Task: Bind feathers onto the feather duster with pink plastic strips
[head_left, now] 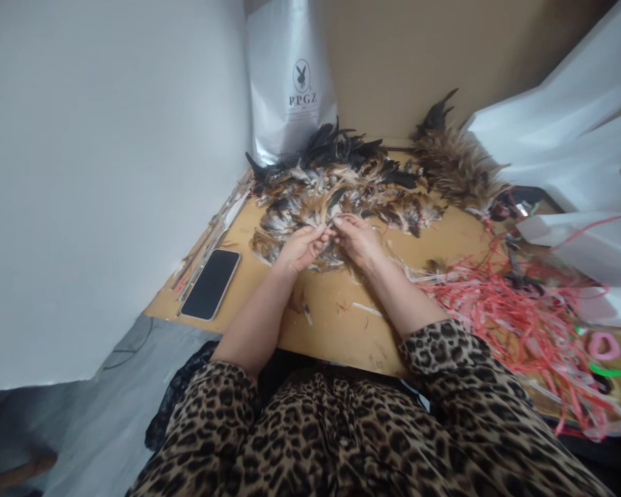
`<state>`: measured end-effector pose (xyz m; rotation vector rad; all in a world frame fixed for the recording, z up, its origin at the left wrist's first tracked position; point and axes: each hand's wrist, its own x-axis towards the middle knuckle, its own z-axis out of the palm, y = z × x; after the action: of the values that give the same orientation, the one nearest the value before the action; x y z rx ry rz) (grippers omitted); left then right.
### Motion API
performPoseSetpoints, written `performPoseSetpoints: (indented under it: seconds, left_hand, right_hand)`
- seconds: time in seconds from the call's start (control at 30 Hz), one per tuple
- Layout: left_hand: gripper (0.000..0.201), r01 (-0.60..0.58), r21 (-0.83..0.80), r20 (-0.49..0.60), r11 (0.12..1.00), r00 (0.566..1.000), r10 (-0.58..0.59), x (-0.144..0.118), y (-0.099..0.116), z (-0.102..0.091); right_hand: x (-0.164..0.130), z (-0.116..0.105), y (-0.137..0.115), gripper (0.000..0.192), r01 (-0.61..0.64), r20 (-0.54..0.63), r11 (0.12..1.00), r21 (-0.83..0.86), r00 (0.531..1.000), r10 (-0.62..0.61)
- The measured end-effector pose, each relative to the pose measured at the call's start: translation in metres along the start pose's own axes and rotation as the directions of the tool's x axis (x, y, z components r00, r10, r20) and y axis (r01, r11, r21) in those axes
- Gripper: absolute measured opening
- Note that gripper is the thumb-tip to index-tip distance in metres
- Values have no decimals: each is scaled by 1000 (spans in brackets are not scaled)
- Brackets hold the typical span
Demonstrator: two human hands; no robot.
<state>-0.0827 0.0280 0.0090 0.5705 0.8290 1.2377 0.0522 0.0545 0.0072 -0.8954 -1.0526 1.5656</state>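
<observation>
My left hand (306, 246) and my right hand (356, 239) meet over the tabletop, fingertips pinched close together. Between them they hold a feather (318, 207), pale and brown with a dark tip, its lower end at the fingers. Whether it is one feather or a small bunch cannot be made out. Right behind and under the hands spreads a heap of feathers (284, 183), brown, white and black. A few loose bits of feather lie near my wrists.
A black-screened phone (210, 284) lies left on the yellow table (336, 331). Tangled pink and red strips (501, 310) cover the right side. A white printed bag (292, 83) stands behind, a brown feather bundle (458, 166) back right. A white panel (108, 172) rises left.
</observation>
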Motion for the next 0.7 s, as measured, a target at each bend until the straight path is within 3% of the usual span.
performPoseSetpoints:
  seconds: [0.13,0.27,0.5,0.7]
  left_hand:
    - [12,-256,149,-64,955,962,267,4,0,-2]
    - [16,-362,294,-58,884,917,395,4,-2,-1]
    - [20,-295,276,13,915,953,303,3,-9,2]
    - [22,-206,184,-20,961,977,214,2,-7,0]
  right_hand:
    - [-1,1,-2,36,-154,-29,986,62,987,156]
    - [-3,5,-2,35,-205,10,976,70,979,205]
    - [-4,6,0,47,-121,-69,992,32,990,123]
    - [-6,5,-3,40,29,-104,987,-161,994,-46]
